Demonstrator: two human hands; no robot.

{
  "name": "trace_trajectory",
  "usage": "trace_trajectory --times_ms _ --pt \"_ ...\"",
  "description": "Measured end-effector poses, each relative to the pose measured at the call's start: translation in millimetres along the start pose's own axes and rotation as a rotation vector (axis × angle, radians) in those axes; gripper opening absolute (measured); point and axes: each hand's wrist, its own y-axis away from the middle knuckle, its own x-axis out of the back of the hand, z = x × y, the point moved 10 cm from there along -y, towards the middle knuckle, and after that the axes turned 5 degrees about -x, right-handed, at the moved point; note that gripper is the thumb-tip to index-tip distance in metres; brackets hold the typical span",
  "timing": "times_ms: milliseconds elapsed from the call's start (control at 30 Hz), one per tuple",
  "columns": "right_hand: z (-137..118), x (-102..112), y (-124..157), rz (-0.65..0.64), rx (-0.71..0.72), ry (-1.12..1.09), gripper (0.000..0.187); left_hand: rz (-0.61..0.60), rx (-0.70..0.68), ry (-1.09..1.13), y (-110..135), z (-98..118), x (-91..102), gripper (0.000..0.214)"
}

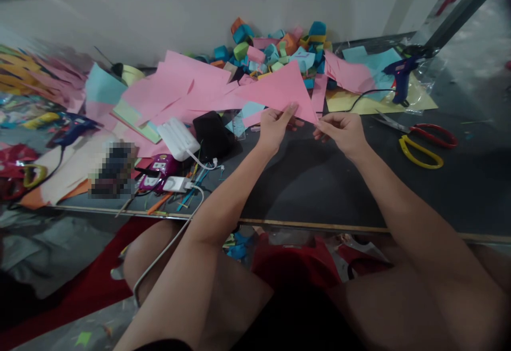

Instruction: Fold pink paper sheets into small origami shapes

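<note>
A sheet of pink paper (281,89), triangular as seen from here, is held up over the dark table. My left hand (275,127) grips its lower edge, thumb on top and fingers beneath. At the sheet's lower right corner, my right hand (343,132) pinches the paper between thumb and fingers. Behind it lie more pink sheets (195,82) in a loose pile. Scissors (423,141) with one red and one yellow handle lie to the right of my right hand. A black pouch-like item (213,135) lies left of my left hand.
Folded coloured paper pieces (279,48) are heaped against the wall. A blue glue gun (401,77) rests on yellow paper at the back right, another glue gun (75,127) at left. A white power bank (178,138) and charger (175,183) trail a cable over the table's front edge.
</note>
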Motion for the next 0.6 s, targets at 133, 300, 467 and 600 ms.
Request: trace_trajectory --times_ms 133,300,467,600 --pt "-2 1 0 0.017 0.012 0.012 0.033 -0.052 -0.004 0.024 1 -2 -5.3 0.045" --pt "-7 -2 2 -0.005 0.034 0.030 0.039 -0.221 0.025 0.003 13 -6 -26.6 0.036" --pt "-10 0 2 0.001 0.041 0.120 0.043 -0.200 -0.022 0.021 14 -3 -25.0 0.026" --pt "-20 32 3 0.190 -0.001 0.533 0.033 -0.139 -0.045 0.030 7 0 -15.2 0.023"
